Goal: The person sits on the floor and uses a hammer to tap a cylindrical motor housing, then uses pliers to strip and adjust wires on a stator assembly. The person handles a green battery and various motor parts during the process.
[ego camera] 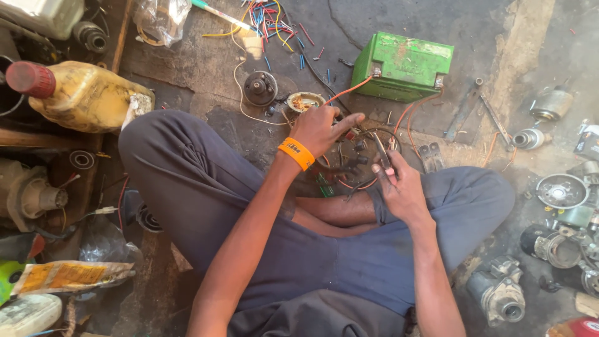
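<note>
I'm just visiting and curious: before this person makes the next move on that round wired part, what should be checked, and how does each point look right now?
1. Left hand steadying the round wired part: ok, it rests on the part's upper edge.
2. Right hand has a firm grip on the pliers: ok, fingers wrapped round the handles.
3. Pliers' tip placed on the right spot: cannot tell, too small.
4. Orange wires attached to the green battery: ok, one reaches a terminal.
5. Wires tangled near the work: not ok, loose wires crowd around the part.
</note>
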